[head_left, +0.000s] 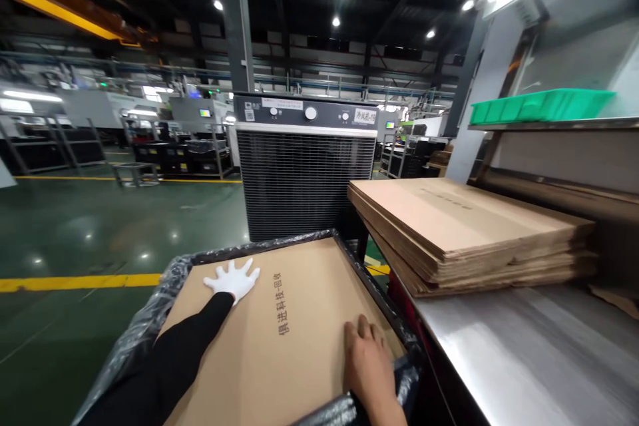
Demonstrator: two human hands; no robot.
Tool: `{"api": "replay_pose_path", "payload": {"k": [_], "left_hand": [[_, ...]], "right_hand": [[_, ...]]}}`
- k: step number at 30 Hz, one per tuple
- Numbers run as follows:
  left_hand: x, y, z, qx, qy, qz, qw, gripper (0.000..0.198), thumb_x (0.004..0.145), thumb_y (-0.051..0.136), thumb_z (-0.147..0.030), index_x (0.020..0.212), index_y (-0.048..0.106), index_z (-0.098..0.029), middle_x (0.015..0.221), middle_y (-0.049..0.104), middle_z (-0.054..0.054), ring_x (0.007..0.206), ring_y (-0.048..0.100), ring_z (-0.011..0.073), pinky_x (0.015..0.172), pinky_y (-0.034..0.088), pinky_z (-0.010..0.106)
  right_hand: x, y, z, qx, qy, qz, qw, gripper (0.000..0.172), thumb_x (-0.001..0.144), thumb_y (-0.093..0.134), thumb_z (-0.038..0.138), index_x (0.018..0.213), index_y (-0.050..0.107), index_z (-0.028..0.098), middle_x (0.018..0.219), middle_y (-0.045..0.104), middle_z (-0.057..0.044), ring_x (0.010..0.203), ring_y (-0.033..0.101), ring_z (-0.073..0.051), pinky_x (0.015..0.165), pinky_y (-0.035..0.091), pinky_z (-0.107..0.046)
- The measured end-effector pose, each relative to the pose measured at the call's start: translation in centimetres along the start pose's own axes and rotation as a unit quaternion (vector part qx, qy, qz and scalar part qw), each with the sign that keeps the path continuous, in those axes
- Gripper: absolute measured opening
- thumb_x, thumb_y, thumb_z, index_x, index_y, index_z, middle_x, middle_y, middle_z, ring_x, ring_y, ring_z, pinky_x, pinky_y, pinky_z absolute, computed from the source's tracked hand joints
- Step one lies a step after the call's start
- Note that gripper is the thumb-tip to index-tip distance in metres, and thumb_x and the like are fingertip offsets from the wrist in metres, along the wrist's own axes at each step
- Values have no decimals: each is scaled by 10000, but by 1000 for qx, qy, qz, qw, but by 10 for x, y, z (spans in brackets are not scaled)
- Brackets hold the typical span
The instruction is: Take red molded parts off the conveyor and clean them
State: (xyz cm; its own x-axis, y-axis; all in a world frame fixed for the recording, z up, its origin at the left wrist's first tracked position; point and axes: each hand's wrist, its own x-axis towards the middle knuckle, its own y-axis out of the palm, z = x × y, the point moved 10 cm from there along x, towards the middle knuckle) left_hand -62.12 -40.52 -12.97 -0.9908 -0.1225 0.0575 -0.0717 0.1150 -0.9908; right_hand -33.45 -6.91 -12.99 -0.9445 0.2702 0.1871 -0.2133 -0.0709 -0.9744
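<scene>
On the cardboard sheet (294,333):
Left hand (232,281): white-gloved, fingers spread, flat at its far end.
Right hand (367,361): bare, open, flat at its near edge.

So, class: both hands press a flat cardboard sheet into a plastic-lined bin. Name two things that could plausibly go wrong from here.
1. The bare right hand rests near the cardboard sheet edge, beside the bin rim; it might get pinched or cut.
2. The sheet's corners sit against the black plastic liner, which could tear as the gloved left hand presses down.
</scene>
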Motion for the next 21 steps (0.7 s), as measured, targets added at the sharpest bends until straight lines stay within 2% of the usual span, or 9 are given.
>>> {"api": "replay_pose_path", "payload": {"k": [2,6,10,13,15,17,19,21], "left_hand": [[2,-2,23,-6,-28,-2,1000,719,925,513,-652,1540,381,-302,1658,273,112,1493,217,450,1154,164,768],[3,1,61,-2,-66,-7,998,722,935,500,-646,1548,362,-291,1660,261,120,1491,236,440,1156,212,738],[5,9,71,24,-61,-23,998,714,942,497,-639,1550,356,-292,1646,285,122,1476,269,429,1153,234,725],[5,8,68,38,-54,-31,997,711,945,498,-633,1551,354,-291,1638,298,127,1464,291,429,1153,220,732],[2,4,59,40,-49,-32,998,694,950,503,-616,1545,367,-285,1619,327,136,1454,310,433,1146,221,742],[-1,2,36,39,-27,-37,998,664,957,509,-590,1530,394,-273,1588,369,145,1436,340,430,1131,250,739],[-8,4,-7,37,30,-47,998,642,959,522,-572,1512,420,-263,1564,400,144,1425,358,418,1128,273,720],[-21,11,-67,34,108,-59,992,625,956,537,-562,1494,444,-256,1552,420,137,1417,375,399,1135,286,692]], "right_hand": [[4,3,-6,-27,21,4,999,536,904,430,62,1380,630,206,1465,529,-218,1316,515,-412,1018,445,-506],[10,13,-11,-61,29,24,997,440,985,496,227,1408,616,236,1425,547,-248,1274,531,-450,934,481,-523],[13,14,-8,-80,12,42,996,417,1006,490,273,1398,616,215,1379,560,-265,1166,593,-436,846,500,-490],[16,7,-5,-85,3,51,995,367,987,520,271,1317,665,200,1228,636,-238,1033,654,-400,812,499,-468],[18,2,-3,-85,2,59,995,345,971,544,262,1279,689,203,1152,667,-217,976,677,-378,790,504,-447],[19,-2,-3,-84,9,60,995,364,971,532,243,1300,684,211,1185,666,-225,1003,677,-378,797,509,-445],[18,-4,-3,-81,21,54,995,398,981,502,232,1347,657,212,1289,631,-247,1087,654,-398,844,508,-472],[16,-4,-5,-74,33,47,996,424,991,482,238,1389,624,204,1386,576,-260,1183,608,-426,910,493,-511]]}}
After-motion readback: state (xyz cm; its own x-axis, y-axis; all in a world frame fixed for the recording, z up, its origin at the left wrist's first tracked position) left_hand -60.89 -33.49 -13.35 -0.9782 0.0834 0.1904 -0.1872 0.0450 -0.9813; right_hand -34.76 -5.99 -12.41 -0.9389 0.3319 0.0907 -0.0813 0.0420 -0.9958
